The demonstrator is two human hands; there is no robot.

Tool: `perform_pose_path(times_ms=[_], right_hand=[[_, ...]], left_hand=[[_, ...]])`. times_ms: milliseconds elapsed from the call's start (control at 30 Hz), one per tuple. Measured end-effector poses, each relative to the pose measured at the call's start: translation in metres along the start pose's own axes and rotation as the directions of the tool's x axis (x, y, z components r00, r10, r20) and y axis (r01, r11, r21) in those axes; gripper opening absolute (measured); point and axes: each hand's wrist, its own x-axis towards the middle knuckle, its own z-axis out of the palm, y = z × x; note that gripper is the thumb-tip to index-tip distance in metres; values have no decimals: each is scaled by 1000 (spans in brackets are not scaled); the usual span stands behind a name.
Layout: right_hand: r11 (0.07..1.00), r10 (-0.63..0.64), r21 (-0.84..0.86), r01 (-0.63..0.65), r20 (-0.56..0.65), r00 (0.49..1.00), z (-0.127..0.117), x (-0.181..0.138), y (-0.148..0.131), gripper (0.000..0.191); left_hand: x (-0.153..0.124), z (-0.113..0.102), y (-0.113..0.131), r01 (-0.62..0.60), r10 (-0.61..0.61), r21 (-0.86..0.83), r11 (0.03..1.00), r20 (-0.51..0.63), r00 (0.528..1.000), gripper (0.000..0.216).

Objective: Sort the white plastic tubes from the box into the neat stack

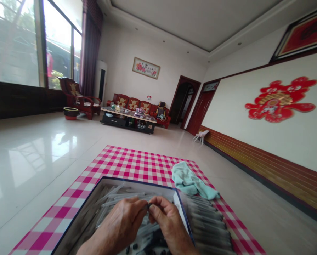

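Note:
My left hand [122,217] and my right hand [167,219] meet above a shallow box [178,200] with a dark blue rim. Between the right thumb and forefinger is a small black cap [149,205]. The left fingers are pinched together right against it; what they grip is mostly hidden. Translucent plastic tubes [115,194] lie loose in the box, with small black caps [135,246] near its front. Right of the box, several clear tubes with dark ends [208,223] lie side by side, slightly blurred.
Beneath the box is a pink-and-white checked cloth [131,159]. A mint-green towel [190,179] lies crumpled at its right. Farther off stand a low coffee table [128,120], a red wooden sofa [133,101], an armchair [80,97] and a small pale stool [201,135].

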Motion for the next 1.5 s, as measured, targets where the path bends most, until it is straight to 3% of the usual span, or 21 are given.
perform_pose_path(times_ms=[400,667,867,1067,1233,1500], right_hand=[[986,-10,-167,10,-2,1000,-3,1,-1,33],[967,-52,-244,73,92,994,-4,0,5,31],[793,-250,-535,290,149,957,-4,-4,4,22],[721,-315,-596,355,175,933,-2,-6,3,27],[801,-259,-535,268,95,961,4,-9,-1,37],[872,-150,-476,117,-33,988,11,3,14,43]], left_hand=[[0,4,-4,-23,23,62,998,1,1000,26],[-3,2,-2,-15,12,98,995,25,1000,25],[-2,-1,-1,-68,64,93,993,44,997,24],[-2,-6,4,-98,94,71,993,54,994,27],[-3,-4,7,-134,132,57,989,45,990,24],[-3,8,-1,-74,65,181,981,58,996,23]])
